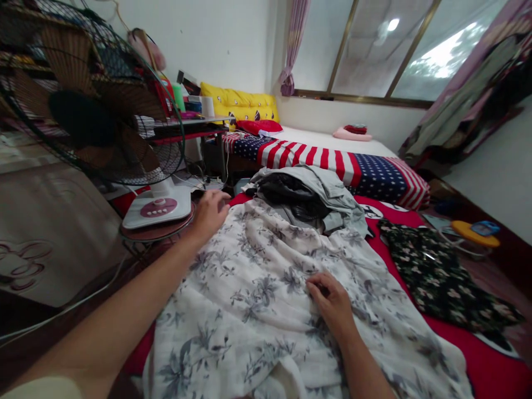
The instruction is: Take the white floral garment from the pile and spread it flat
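Note:
A white garment with grey floral print (pixel 257 288) lies spread out over a red cover, its cloth rippled with soft folds. My left hand (pixel 211 211) is at its far left edge, fingers stretched forward and slightly apart, holding nothing that I can see. Near the middle of the garment, my right hand (pixel 332 305) has its thumb and forefinger drawn together at the cloth, pinching it. Just beyond the garment's far edge is a heap of grey and black clothes (pixel 307 194). To the right lies a dark floral garment (pixel 440 271), laid flat.
On my left, a fan (pixel 155 208) stands on a small round stool (pixel 166 228). Red cover (pixel 461 354) shows around the garments. Farther back is a bed with a stars-and-stripes cover (pixel 316 155). A yellow-topped stool (pixel 474 234) stands at far right.

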The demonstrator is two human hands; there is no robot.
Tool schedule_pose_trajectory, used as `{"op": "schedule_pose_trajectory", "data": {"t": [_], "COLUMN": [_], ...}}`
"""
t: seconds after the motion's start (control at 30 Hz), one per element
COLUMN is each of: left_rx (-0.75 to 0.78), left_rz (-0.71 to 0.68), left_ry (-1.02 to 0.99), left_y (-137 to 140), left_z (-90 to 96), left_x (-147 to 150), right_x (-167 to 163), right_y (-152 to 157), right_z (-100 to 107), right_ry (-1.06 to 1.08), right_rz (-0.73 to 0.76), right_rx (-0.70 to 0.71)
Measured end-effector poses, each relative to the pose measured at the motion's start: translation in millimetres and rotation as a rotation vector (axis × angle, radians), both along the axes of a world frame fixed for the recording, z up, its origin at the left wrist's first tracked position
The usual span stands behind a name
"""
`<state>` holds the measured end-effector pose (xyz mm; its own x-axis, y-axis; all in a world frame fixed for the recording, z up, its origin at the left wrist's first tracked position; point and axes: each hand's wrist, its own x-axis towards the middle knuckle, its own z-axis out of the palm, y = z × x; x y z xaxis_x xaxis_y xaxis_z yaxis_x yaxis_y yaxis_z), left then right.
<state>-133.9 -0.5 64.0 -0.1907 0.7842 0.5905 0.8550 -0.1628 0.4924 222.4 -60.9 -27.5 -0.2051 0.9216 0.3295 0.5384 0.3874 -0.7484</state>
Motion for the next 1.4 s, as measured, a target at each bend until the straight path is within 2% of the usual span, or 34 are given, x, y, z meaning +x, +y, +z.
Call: {"op": "schedule_pose_trajectory", "data": {"t": [0.1, 0.17, 0.23, 0.3, 0.37, 0.6, 0.77, 0.9, 1.03, 1.17, 1.27, 1.4], "left_rx": [-0.095, -0.151, -0.195, -0.218, -0.221, -0.218, -0.249, -0.159, -0.103, -0.074, -0.035, -0.302], "left_rz": [-0.226, -0.369, -0.509, -0.598, -0.582, -0.339, -0.337, -0.338, -0.45, -0.539, -0.448, -0.3], "left_ry": [0.044, 0.07, 0.096, 0.117, 0.113, 0.059, 0.052, -0.001, 0.023, 0.107, 0.179, 0.296], "left_y": [-22.1, -38.0, -47.8, -48.7, -41.3, 10.2, 43.7, 61.9, 56.7, 26.2, 5.6, 5.0], "left_z": [-37.8, -56.1, -64.8, -64.9, -59.6, -37.3, -25.3, -23.0, -35.6, -49.2, -57.4, -70.8], "left_x": [41.9, 69.0, 90.2, 104.6, 113.7, 125.2, 129.1, 135.5, 143.2, 147.3, 140.6, 115.4], "right_x": [-0.2, 0.0, 0.2, 0.2, 0.0, -0.3, -0.3, 0.1, 1.4, 2.5, 2.2, 1.2], "right_y": [-0.3, 0.1, 0.5, 0.7, 0.5, 0.5, 1.6, 1.6, 2.0, 3.1, 3.3, 2.3], "right_z": [0.8, 0.4, -0.2, -0.3, 0.4, 1.0, -2.6, -3.9, -3.7, -3.7, -3.8, -3.6], "right_ry": [0.004, 0.005, 0.01, 0.024, 0.042, 0.05, 0.082, 0.082, 0.088, 0.089, 0.085, 0.09], "right_rz": [0.002, 0.005, 0.005, 0.003, -0.003, -0.006, -0.017, -0.017, -0.007, 0.005, 0.012, -0.002], "right_rx": [-0.005, -0.009, -0.017, -0.024, -0.027, -0.039, -0.042, -0.048, -0.061, -0.067, -0.063, -0.065]}}
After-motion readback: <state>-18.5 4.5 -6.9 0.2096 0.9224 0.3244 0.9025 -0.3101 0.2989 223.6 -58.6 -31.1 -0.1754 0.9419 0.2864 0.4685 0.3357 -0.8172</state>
